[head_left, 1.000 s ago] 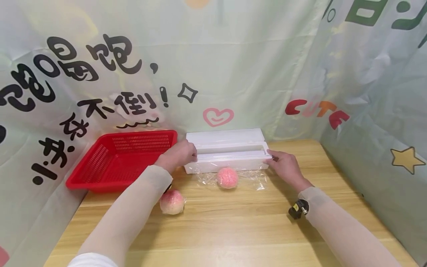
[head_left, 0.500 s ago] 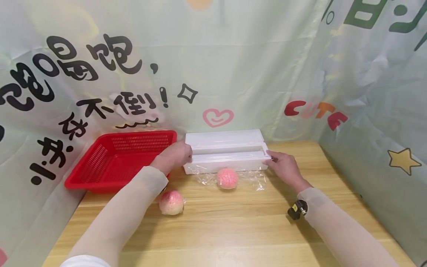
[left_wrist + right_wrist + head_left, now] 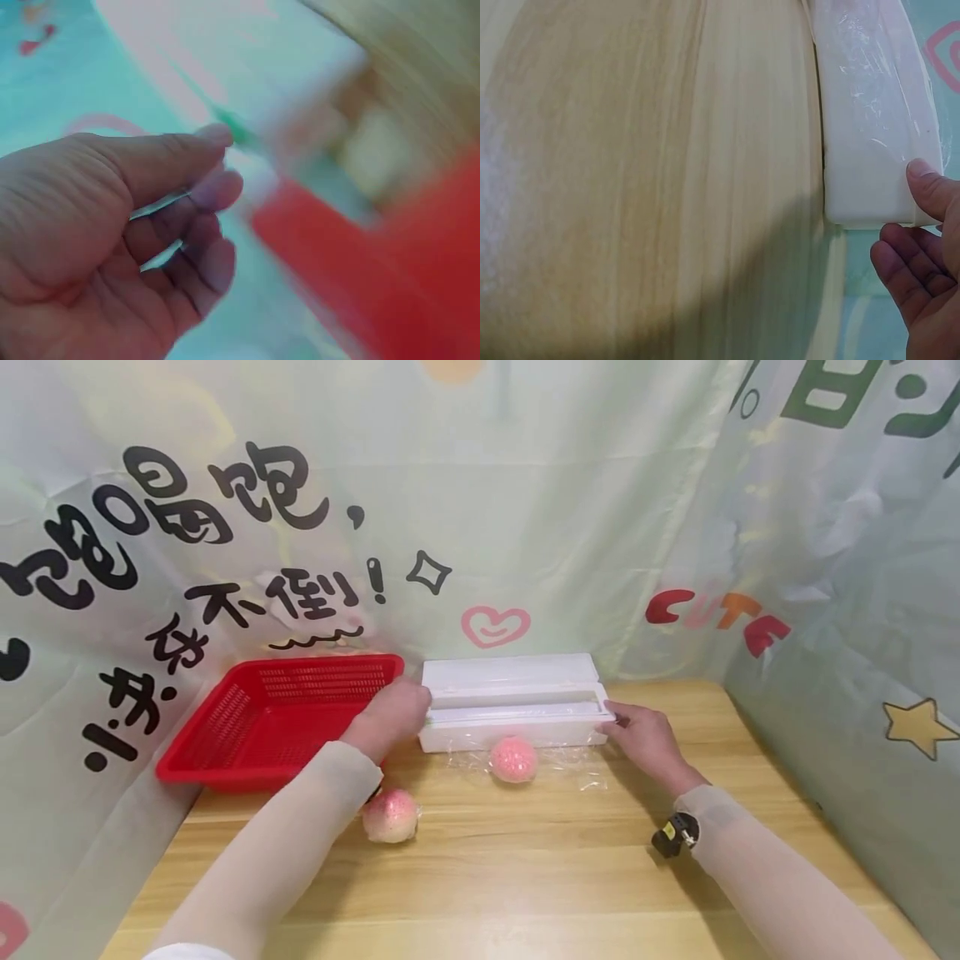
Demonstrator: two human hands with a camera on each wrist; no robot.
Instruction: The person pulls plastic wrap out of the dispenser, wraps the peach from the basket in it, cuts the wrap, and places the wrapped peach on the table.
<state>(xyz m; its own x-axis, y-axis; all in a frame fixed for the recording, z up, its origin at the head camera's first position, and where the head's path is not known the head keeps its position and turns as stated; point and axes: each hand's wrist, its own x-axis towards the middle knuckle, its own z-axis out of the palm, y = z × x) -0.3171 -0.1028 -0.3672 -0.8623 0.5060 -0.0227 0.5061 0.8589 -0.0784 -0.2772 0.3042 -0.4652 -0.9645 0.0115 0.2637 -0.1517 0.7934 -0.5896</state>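
A long white cling film box (image 3: 517, 732) lies on the table with its lid raised at the back. My right hand (image 3: 645, 735) grips its right end, the thumb (image 3: 926, 187) on the top edge and fingers curled against the end face. At the left end is my left hand (image 3: 393, 714), fingers loosely curled. A small blurred green piece (image 3: 238, 129) shows at the box just beyond the thumb tip, and I see nothing held. Clear film (image 3: 468, 760) spreads from the box's front, with a round pink peach (image 3: 513, 760) on it.
A red perforated basket (image 3: 262, 718) stands left of the box, close to my left forearm. A second pink-and-cream peach in clear wrap (image 3: 392, 816) sits on the wooden table (image 3: 510, 877) beside that forearm. Printed cloth (image 3: 570, 543) walls the back and sides.
My left hand has drawn back slightly to the left from the box's front left corner. The right hand keeps its grip. Box, peaches and basket stay put; the head view shifts slightly.
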